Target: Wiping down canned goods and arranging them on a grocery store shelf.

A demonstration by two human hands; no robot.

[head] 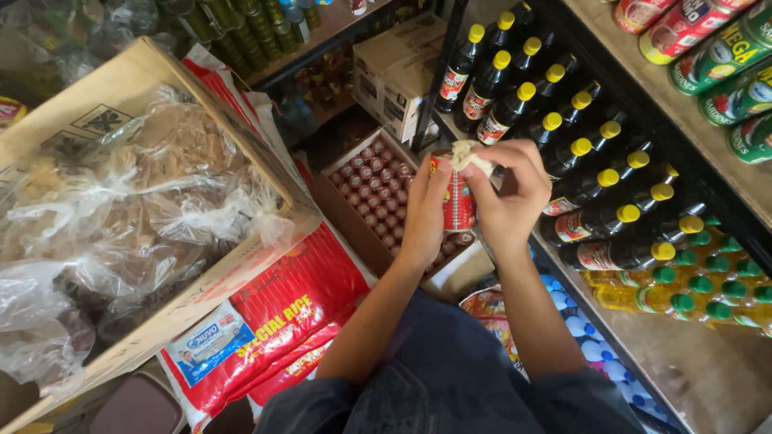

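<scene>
left hand (pixel 424 213) gripping small red can (pixel 458 201) upright above open carton of cans (pixel 378 197), right hand (pixel 507 197) pinching pale cloth (pixel 470 154) onto can top, just beside front edge of shelf (pixel 563 273) carrying yellow-capped dark bottles (pixel 595 181)

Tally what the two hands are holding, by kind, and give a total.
red can: 1, gripped by the left hand
pale cloth: 1, pressed on the can's top by the right hand
Total: 2
</scene>
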